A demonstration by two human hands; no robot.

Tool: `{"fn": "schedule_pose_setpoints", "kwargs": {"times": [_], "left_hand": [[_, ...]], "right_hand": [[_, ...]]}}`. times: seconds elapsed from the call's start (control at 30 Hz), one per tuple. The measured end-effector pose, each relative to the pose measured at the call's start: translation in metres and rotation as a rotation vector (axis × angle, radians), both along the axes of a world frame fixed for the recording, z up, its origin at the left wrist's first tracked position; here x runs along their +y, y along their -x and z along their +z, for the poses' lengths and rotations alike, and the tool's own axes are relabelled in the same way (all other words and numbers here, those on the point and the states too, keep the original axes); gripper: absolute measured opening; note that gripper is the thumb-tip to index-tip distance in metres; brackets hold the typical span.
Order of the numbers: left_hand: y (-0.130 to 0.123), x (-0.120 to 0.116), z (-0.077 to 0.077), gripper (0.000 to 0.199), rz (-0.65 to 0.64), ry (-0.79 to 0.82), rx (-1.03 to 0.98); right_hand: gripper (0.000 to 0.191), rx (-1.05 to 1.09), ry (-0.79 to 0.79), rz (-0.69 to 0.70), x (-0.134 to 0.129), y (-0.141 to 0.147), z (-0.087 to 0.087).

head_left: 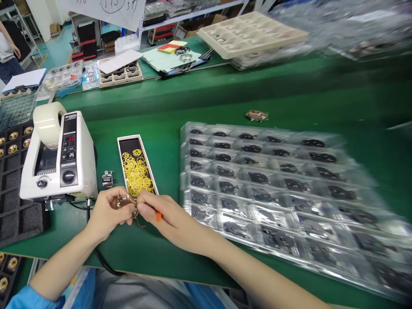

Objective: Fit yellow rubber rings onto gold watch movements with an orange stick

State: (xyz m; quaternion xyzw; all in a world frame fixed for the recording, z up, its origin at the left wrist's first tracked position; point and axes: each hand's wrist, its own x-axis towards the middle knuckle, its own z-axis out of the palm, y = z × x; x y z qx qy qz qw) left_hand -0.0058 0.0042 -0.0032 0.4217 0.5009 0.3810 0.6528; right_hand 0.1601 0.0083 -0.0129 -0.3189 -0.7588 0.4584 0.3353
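Clock directions are taken from the joined hands, with twelve at the worktop's far side. Farthest left, at nine to ten, a black tray (24,171) carries gold-coloured round parts (13,149). A person (8,51) stands in the background at eleven. The white tape dispenser (79,159) sits at ten, its display reading 36, and a small tally counter (107,179) lies just right of it, at eleven.

The left hand (109,212) grasps a round metal part (126,201) with its fingers, above the near worktop (135,253). An open box (150,171) of yellow rings (137,174) lies at twelve. The right hand (164,214) has its fingers closed at the part's right edge, an orange piece (158,216) held in its grip; whether they also pinch the part is unclear.

A clipboard (174,60) lies between twelve and one. At three, a clear compartment tray (238,201) holds dark pieces (257,177). A beige tray (252,32) rests at one, and a loose metal piece (256,115) at two.
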Motion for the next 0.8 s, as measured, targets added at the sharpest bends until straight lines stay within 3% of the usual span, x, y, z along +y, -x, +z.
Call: {"fn": "schedule_pose_setpoints", "kwargs": {"times": [0.1,0.27,0.47,0.53,0.63,0.73,0.8], "left_hand": [[0.000,0.001,-0.001,0.025,0.019,0.024,0.000],[0.002,0.003,0.000,0.031,0.009,0.014,-0.052],[0.001,0.001,-0.001,0.035,-0.014,-0.065,0.011],[0.002,0.000,-0.004,0.031,-0.010,-0.222,0.147],[0.005,-0.001,-0.015,0.016,0.044,-0.713,0.456],[0.005,-0.001,-0.027,0.033,0.089,-1.231,0.750],[0.004,-0.003,-0.031,0.041,0.096,-1.385,0.893]], "right_hand": [[0.037,0.008,0.065,-0.005,0.001,-0.001,0.000],[0.027,-0.098,0.068,0.033,0.005,-0.008,0.005],[0.046,0.018,0.216,-0.070,0.004,0.000,-0.003],[0.052,0.095,0.349,-0.123,0.004,0.004,-0.007],[0.054,0.236,0.568,-0.156,0.003,0.009,-0.008],[0.049,0.434,0.757,-0.129,0.002,0.013,-0.004],[0.048,0.531,0.833,-0.124,0.001,0.014,-0.002]]}}
